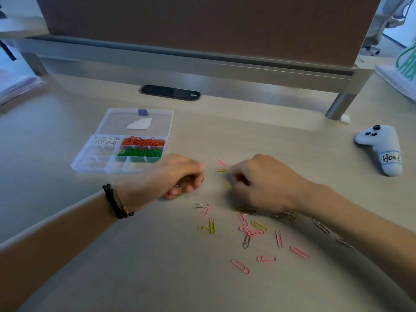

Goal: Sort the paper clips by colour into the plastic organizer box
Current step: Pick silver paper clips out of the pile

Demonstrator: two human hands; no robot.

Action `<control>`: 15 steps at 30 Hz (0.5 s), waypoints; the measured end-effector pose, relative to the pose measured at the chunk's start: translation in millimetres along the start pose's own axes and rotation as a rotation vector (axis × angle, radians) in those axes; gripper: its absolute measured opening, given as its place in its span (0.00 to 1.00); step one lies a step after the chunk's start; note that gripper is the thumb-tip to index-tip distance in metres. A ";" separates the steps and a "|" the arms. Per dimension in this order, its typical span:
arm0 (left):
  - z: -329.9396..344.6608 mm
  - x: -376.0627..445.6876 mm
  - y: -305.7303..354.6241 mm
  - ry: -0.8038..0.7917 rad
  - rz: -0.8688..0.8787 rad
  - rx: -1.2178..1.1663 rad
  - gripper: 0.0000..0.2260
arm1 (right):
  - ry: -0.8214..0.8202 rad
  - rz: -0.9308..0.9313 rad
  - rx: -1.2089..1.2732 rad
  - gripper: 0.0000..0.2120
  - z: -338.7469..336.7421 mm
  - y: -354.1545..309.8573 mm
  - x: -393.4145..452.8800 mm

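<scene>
Both forearms reach in from 6 o'clock. The left hand [180,176] is blurred, fingers curled; whether it holds anything cannot be told. The right hand [263,183] pinches at yellow clips [221,170]. Loose paper clips [258,233] lie at 5 o'clock, the organizer box [99,145] at 10. A white controller [382,147] at 3 o'clock reads "Hoot".

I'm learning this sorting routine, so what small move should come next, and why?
Probably the right hand should pinch the yellow clip beside its fingers. White, orange and green already fill compartments of the organizer box, while yellow, pink and silver clips lie loose on the desk.
</scene>
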State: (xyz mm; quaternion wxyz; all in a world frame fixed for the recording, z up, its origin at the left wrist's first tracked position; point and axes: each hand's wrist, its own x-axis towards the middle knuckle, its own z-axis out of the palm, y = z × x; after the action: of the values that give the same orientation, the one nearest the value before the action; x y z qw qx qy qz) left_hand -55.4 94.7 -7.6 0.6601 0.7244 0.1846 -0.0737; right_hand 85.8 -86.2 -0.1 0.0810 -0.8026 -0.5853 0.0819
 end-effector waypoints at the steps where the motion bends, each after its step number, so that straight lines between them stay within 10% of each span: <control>1: 0.2 -3.4 -1.9 0.014 0.001 -0.003 0.17 | 0.001 0.053 0.230 0.11 2.4 2.4 1.4; 4: -0.2 -16.3 -4.8 0.075 -0.019 0.022 0.19 | -0.033 0.225 0.976 0.13 1.5 1.9 0.8; 7: 0.4 -24.6 -13.5 0.200 0.246 0.553 0.09 | -0.121 0.300 1.352 0.16 -0.9 4.0 -6.6; 15: 14.0 -29.8 -24.7 0.205 0.667 1.576 0.09 | -0.199 0.298 1.535 0.07 -8.2 11.4 -21.4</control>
State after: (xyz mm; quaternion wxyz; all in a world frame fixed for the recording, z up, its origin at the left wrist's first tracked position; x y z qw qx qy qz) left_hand -89.9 77.4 -21.7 -0.0682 0.9906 -0.0842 0.0834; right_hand 91.7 -110.3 6.1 0.5480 -0.5812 -0.2557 0.5446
